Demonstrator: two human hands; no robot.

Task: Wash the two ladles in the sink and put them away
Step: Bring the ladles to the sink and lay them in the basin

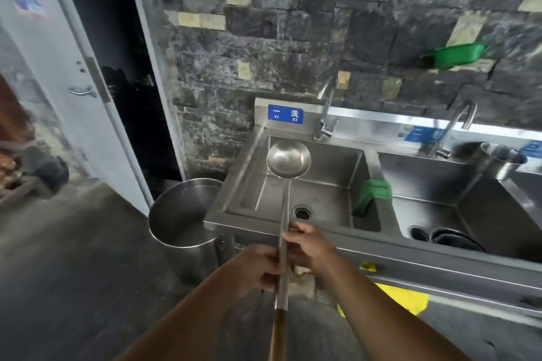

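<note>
Held one ladle (286, 202) in both hands over the sink (234, 224).
Gripped the metal shaft at lower centre of the frame: left hand (258, 269) with fingers curled fully round it from the left, right hand (311, 249) just above, fingers and thumb closed on it from the right. Had the wooden end of the handle below both hands, running off the bottom edge. Pointed the bowl up the frame, hollow side toward the camera, over the left basin, above the drain (302, 212) and below the tap (325, 108). Noted a green cloth (372, 195) draped on the divider between the basins, right of centre, and a steel pot (176, 214) on the floor just left of the sink.
</note>
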